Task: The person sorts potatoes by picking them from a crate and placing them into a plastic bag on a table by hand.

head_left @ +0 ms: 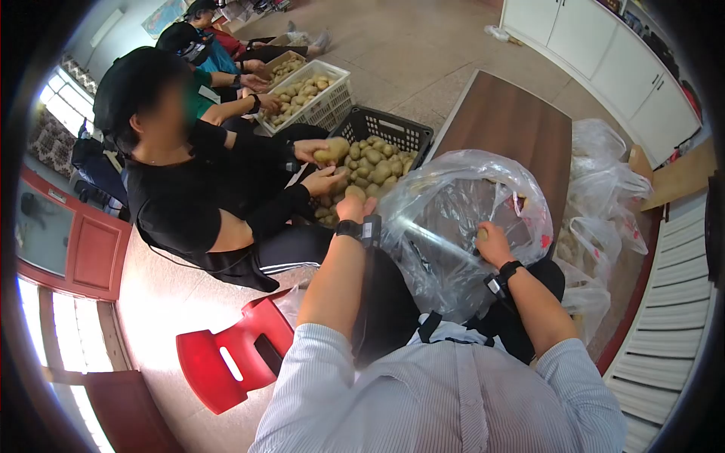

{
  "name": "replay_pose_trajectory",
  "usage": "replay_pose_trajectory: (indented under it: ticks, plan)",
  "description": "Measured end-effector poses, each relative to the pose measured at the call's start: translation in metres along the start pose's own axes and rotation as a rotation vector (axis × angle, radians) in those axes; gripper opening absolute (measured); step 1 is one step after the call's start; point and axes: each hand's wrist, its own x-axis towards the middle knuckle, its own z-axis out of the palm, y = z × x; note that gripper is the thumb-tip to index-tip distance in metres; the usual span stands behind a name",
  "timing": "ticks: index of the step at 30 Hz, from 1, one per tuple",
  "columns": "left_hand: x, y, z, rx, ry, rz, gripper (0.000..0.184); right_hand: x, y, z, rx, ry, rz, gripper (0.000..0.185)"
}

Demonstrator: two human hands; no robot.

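My left hand [356, 208] is at the near edge of the black crate [423, 140], its fingers closed around a potato [354, 193] that is partly hidden. Several potatoes [375, 157] fill the crate. My right hand [495, 246] is closed on a small potato [482, 235], over the opening of a large clear plastic bag [445, 279]. The bag spreads across my lap, its rim folded open against the brown table [491, 121]. Each of my wrists wears a dark band with a small device.
Beside me on the left, a person in black [189, 181] handles a potato over the same crate. Farther along sit other people near a white crate [332, 102] of potatoes. Filled plastic bags [596, 189] stand at the right. A red chair [234, 355] is at lower left.
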Motion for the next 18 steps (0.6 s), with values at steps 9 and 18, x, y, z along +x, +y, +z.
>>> replay_pose_trajectory:
  ticks: [9, 18]
  plan:
    - [-0.003, 0.008, 0.014, -0.056, 0.054, -0.146, 0.029, 0.005, -0.061, -0.008, 0.719, -0.206, 0.295, 0.049]
    - [-0.070, 0.028, 0.050, 0.389, -0.399, -0.138, 0.036, 0.007, -0.133, -0.021, 1.012, -0.364, 0.231, 0.041]
